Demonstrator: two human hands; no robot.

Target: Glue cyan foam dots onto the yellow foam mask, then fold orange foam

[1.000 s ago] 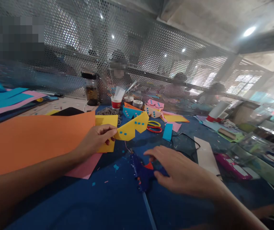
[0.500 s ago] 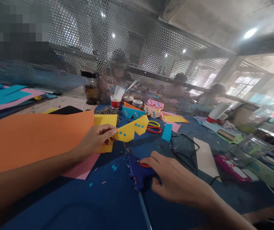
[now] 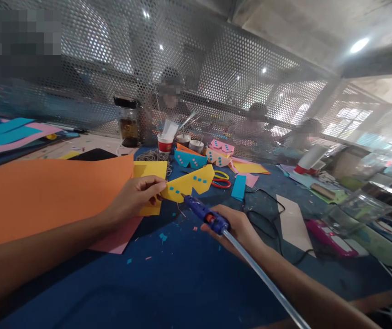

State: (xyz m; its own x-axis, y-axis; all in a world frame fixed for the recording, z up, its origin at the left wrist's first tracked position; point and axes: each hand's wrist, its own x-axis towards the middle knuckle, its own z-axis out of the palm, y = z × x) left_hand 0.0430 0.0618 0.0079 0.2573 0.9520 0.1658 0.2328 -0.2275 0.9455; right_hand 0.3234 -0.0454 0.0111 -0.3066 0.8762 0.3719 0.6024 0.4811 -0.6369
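Note:
My left hand (image 3: 144, 194) pinches the left end of a yellow paper mask (image 3: 201, 180), a cut-out with small blue squares stuck on both halves. A blue hot glue gun (image 3: 206, 214) is gripped in my right hand (image 3: 235, 228), with a long clear glue stick (image 3: 264, 276) coming out of its back end. The gun's nozzle points up and left at the mask's left half, beside the blue squares; whether it touches the paper I cannot tell. A thin strand hangs just under the nozzle.
Orange paper (image 3: 52, 201) covers the left side over yellow and pink sheets. Behind the mask lie scissors (image 3: 220, 179), a blue paper mask (image 3: 189, 159) and cups (image 3: 165, 144). A black cord (image 3: 261, 219) and a pink-and-white device (image 3: 333, 240) lie right. People sit beyond the perforated screen.
My right hand has lifted and turned the glue gun, bringing its nozzle from below the yellow mask up to its left half. My left hand stays nearly still.

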